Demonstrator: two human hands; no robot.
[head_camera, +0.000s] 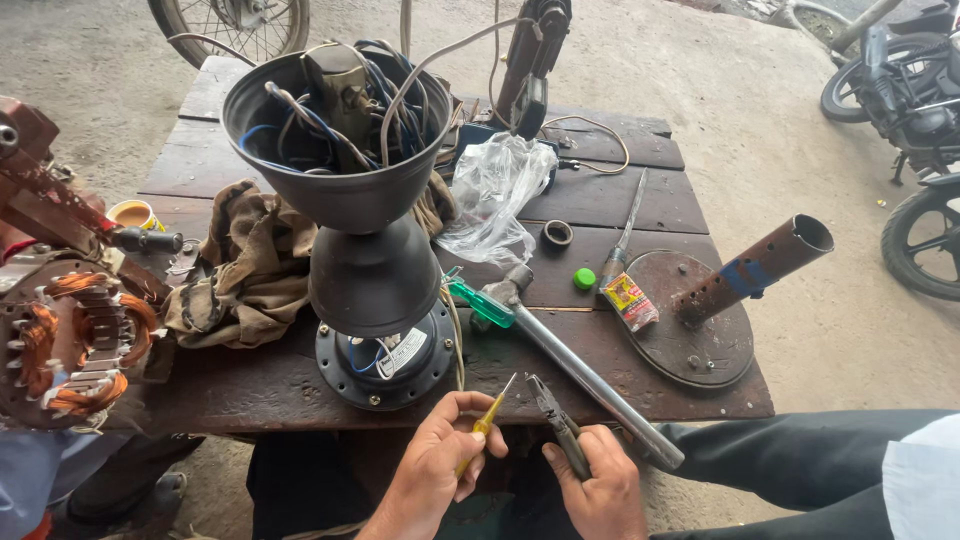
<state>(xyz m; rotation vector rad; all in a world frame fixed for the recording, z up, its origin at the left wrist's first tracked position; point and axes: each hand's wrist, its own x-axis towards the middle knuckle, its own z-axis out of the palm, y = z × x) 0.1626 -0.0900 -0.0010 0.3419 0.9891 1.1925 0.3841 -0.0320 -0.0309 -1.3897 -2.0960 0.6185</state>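
At the near edge of the wooden table (640, 205), the left hand (435, 470) pinches a slim yellow-handled screwdriver (487, 422), tip up. The right hand (600, 485) grips dark pliers (556, 420), jaws seemingly parted, just beside the black fan motor (385, 350).

yellow screwdriver (483, 425) upright, dark pliers (556, 420) tilted

Red-yellow packet (630, 301) lies beside clear plastic bag (495, 195).
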